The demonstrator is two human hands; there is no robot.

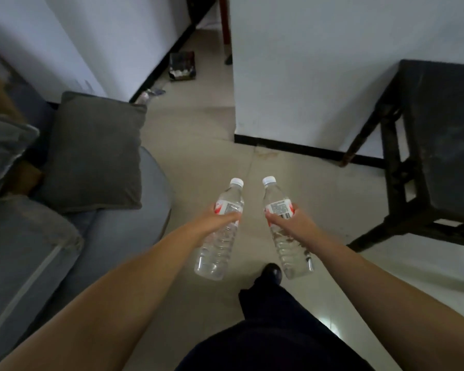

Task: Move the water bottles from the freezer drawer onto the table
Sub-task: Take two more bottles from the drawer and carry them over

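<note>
I carry two clear water bottles with white caps and red-and-white labels over a tiled floor. My left hand (214, 223) grips the left bottle (220, 247) around its label, cap pointing away from me. My right hand (292, 223) grips the right bottle (289, 250) the same way. Both bottles tilt forward, side by side and apart. A dark wooden table (445, 135) stands at the right. No freezer drawer is in view.
A grey sofa (65, 250) with a dark cushion (97, 153) fills the left. A white wall corner (292, 89) juts ahead, with a corridor to its left holding a small dark box (182, 66). My dark trouser leg and shoe (272, 271) are below.
</note>
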